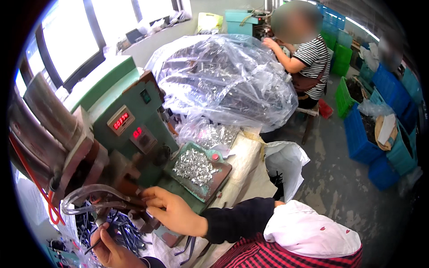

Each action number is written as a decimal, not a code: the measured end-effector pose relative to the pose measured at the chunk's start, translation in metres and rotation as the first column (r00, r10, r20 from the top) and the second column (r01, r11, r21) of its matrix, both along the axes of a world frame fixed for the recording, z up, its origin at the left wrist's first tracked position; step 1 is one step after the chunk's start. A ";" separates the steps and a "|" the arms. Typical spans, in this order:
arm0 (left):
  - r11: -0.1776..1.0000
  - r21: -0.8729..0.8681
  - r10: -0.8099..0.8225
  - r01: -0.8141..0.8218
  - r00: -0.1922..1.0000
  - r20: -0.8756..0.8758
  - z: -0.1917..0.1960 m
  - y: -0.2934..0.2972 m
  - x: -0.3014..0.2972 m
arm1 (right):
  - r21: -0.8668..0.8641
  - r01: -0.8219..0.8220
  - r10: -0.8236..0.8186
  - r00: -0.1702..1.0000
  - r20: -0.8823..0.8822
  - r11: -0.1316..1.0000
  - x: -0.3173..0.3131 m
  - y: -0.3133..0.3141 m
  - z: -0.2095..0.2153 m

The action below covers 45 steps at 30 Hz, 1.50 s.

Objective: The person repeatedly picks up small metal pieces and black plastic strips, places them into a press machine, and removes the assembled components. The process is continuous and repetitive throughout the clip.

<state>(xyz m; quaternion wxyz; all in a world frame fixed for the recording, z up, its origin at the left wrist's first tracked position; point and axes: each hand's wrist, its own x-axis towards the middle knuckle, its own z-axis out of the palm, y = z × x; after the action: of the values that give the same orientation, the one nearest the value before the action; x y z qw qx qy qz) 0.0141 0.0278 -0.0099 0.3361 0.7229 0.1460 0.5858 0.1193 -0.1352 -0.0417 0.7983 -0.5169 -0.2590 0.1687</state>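
Note:
My left hand (111, 248) is at the lower left, thumb and fingers closed on a thin dark cord (93, 244). Beside it lies a heap of dark cords (127, 234). My right hand (176, 216) reaches to the working end of a green bench machine (120, 96), its fingertips pinched together by the metal tooling (140, 219). Whatever those fingertips hold is too small or hidden to make out. Clear plastic tubes (96, 190) curve just left of the right hand. Behind that hand, a green tray (203, 193) carries a pile of small silvery metal pieces (193, 167).
A large bundle wrapped in clear plastic (228, 82) stands beyond the machine. Farther back, a person in a striped shirt (313, 62) sits working. A white sack (288, 167) stands open right of the bench. Blue crates (362, 138) and a green crate (344, 100) line the right side.

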 end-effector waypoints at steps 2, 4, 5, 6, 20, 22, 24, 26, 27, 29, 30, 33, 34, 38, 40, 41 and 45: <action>0.996 0.094 0.000 0.006 0.998 -0.057 -0.006 -0.015 -0.016 | -0.129 -0.016 0.032 0.991 0.129 0.991 -0.008 -0.018 0.015; 0.957 0.281 -0.050 0.078 0.993 -0.104 -0.008 -0.050 0.000 | -0.213 0.200 -0.028 0.787 0.616 0.956 0.013 -0.024 -0.004; 0.888 0.391 -0.196 0.240 0.969 -0.150 -0.026 -0.052 -0.001 | -0.107 0.388 -0.158 0.592 0.790 0.916 0.028 -0.032 -0.016; 0.835 0.419 -0.304 0.357 0.934 -0.189 -0.035 -0.060 0.002 | -0.181 0.429 -0.125 0.593 0.795 0.885 0.040 -0.044 -0.019; 0.629 0.709 -0.235 0.319 0.947 -0.217 -0.049 -0.061 0.029 | -0.276 0.780 -0.144 0.420 0.896 0.561 0.113 -0.082 -0.066; 0.646 0.703 -0.226 0.298 0.954 -0.197 -0.050 -0.060 0.029 | -0.353 0.785 -0.093 0.458 0.884 0.509 0.117 -0.078 -0.081; 0.651 0.701 -0.230 0.290 0.956 -0.183 -0.052 -0.059 0.029 | -0.357 0.762 -0.006 0.427 0.904 0.540 0.110 -0.074 -0.083; 0.659 0.694 -0.238 0.290 0.956 -0.173 -0.052 -0.058 0.028 | -0.300 0.839 0.073 0.300 0.951 0.454 0.104 -0.065 -0.085; 0.659 0.694 -0.242 0.291 0.955 -0.171 -0.053 -0.059 0.028 | -0.260 0.872 0.110 0.236 0.966 0.415 0.102 -0.062 -0.087; 0.693 0.662 -0.211 0.286 0.958 -0.193 -0.055 -0.066 0.024 | -0.396 0.818 0.094 0.394 0.914 0.418 0.110 -0.066 -0.090; 0.747 0.583 -0.199 0.318 0.945 -0.261 -0.048 -0.071 0.013 | -0.386 0.813 0.075 0.395 0.916 0.437 0.109 -0.065 -0.091; 0.840 0.474 -0.108 0.265 0.937 -0.333 -0.043 -0.072 -0.038 | -0.322 0.796 -0.015 0.384 0.923 0.513 0.110 -0.064 -0.092; 0.855 0.508 0.087 0.103 0.938 -0.336 -0.046 -0.065 -0.059 | -0.304 0.791 -0.051 0.387 0.920 0.530 0.108 -0.067 -0.093; 0.876 0.349 0.446 -0.334 0.836 -0.320 -0.021 0.010 -0.078 | -0.239 0.794 -0.167 0.390 0.905 0.559 0.107 -0.075 -0.085; 0.809 0.500 0.533 -0.309 0.743 -0.404 -0.023 0.052 -0.071 | -0.254 0.788 -0.145 0.396 0.907 0.561 0.108 -0.069 -0.078; 0.790 0.528 0.563 -0.311 0.709 -0.424 -0.038 0.073 -0.068 | -0.262 0.783 -0.135 0.401 0.906 0.565 0.108 -0.065 -0.074; 0.678 0.667 0.733 -0.308 0.207 -0.648 -0.126 0.120 -0.060 | -0.243 0.722 -0.252 0.504 0.826 0.648 0.109 -0.047 -0.073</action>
<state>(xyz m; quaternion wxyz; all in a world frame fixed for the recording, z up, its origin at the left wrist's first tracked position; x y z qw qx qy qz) -0.0458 0.1480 -0.1360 -0.1736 0.8673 0.4187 0.2056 0.2288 -0.1817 -0.1151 0.4458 -0.8016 -0.3250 -0.2305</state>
